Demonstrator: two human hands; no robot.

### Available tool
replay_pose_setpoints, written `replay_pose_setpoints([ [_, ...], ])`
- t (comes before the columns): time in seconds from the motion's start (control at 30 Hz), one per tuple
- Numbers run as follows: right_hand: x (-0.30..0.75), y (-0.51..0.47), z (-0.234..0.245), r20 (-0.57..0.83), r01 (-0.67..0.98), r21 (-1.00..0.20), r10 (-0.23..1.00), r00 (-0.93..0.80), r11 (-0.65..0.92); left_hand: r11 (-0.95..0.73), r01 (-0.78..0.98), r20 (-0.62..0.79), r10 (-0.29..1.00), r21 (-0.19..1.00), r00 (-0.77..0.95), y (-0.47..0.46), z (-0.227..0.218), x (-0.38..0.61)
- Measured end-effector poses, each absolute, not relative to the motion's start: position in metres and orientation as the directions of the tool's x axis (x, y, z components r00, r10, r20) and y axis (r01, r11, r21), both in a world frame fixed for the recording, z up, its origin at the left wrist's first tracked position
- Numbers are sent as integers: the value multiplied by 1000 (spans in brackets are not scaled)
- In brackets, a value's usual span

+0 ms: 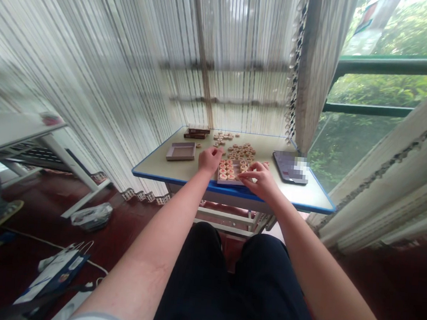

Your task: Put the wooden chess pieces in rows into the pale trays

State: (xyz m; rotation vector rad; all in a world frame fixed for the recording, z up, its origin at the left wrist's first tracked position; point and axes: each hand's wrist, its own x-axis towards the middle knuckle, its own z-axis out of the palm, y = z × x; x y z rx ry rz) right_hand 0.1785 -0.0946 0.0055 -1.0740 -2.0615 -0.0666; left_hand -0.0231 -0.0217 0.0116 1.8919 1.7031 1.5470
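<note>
A small tray of round wooden game pieces [229,172] with red marks lies near the front edge of a blue-rimmed desk [167,178]. My left hand [209,159] rests beside the tray's left edge, fingers curled into a loose fist; what is in it, if anything, is hidden. My right hand [259,178] sits at the tray's right edge, fingertips pinched on a piece there. Behind the tray, several loose wooden pieces [239,149] are scattered over the desk.
An empty box lid [181,151] lies at the left of the desk, two dark boxes [197,132] at the back, a dark tablet [289,167] at the right. Curtains hang behind; a window is to the right. Bags and another table leg stand on the floor at left.
</note>
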Motion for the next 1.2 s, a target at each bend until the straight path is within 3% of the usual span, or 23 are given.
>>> replay_pose_setpoints([
  [0.27,178,-109,13,624,691,-265,666,-409,673,-355,635,565,810,686,-157,-21,11,-24],
  [0.53,181,-109,10,678,704,-255,642,-358,662,-339,627,549,818,701,-172,-21,11,-23],
  [0.8,177,-118,15,628,717,-173,636,-448,675,-352,627,561,811,695,-166,-22,12,-24],
  [1.2,181,-114,11,667,762,-246,675,-315,599,-347,638,559,813,688,-161,-20,10,-24],
])
